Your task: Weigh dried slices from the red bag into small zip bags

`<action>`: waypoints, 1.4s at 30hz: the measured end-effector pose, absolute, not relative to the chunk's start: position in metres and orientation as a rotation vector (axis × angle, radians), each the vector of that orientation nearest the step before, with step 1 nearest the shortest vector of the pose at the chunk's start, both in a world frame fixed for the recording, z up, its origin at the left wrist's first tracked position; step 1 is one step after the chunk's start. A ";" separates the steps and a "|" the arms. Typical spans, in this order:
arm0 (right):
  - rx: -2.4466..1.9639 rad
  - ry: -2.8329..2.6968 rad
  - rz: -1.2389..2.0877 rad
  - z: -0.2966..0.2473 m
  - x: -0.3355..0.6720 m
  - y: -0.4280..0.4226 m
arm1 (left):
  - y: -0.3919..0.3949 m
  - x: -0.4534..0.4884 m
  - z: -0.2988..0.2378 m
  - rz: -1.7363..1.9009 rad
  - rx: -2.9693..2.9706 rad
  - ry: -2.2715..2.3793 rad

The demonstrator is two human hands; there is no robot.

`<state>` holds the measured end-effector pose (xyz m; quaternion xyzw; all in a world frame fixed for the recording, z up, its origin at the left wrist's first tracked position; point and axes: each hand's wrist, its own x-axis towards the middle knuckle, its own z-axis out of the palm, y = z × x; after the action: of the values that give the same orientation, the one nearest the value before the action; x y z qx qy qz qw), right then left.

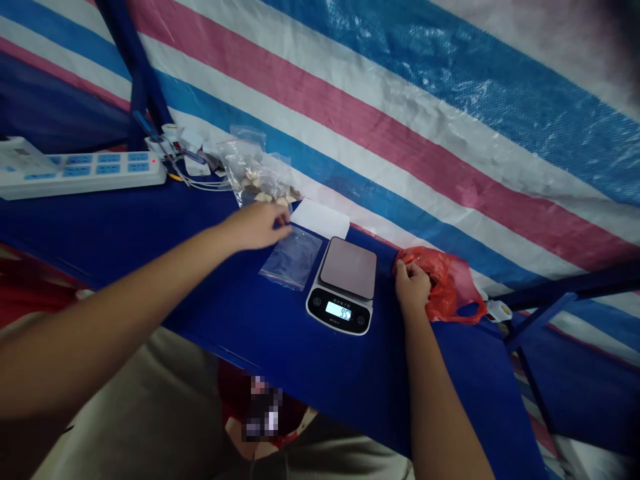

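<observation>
A red bag [443,283] is clamped in the right hand's [413,287] fingers; a clear bag [291,257] could be pushed into the scale [345,287] by the left hand's [255,225] fingers, held together.

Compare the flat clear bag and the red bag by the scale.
The flat clear bag is see-through and smooth; the red bag is crumpled. The flat clear bag lies left of the kitchen scale, the red bag right of it. The right hand clutches the red bag; the left hand only reaches the flat clear bag's top edge. Both are plastic, on the blue table.
</observation>
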<state>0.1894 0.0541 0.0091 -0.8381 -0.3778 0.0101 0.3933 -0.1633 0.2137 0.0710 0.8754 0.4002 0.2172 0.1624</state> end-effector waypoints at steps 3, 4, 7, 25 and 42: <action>-2.138 -0.950 0.029 0.011 0.188 0.054 | 0.166 -0.168 0.055 0.523 2.586 0.994; -2.140 -0.946 0.034 0.011 0.188 0.054 | 0.153 -0.172 0.053 0.474 2.618 0.945; -2.126 -0.957 0.034 0.011 0.187 0.054 | 0.132 -0.183 0.045 0.370 2.698 0.891; -2.016 -0.968 -0.105 0.005 0.184 0.044 | 0.124 -0.184 0.016 0.906 2.528 1.109; -1.687 -1.237 -0.175 0.040 0.129 0.041 | 0.142 -0.093 0.060 1.329 2.359 1.081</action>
<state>0.1291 0.0410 0.0396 -0.6969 -0.5111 -0.0721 0.4980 -0.0933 0.1421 0.0596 0.8039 0.3686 0.4528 0.1131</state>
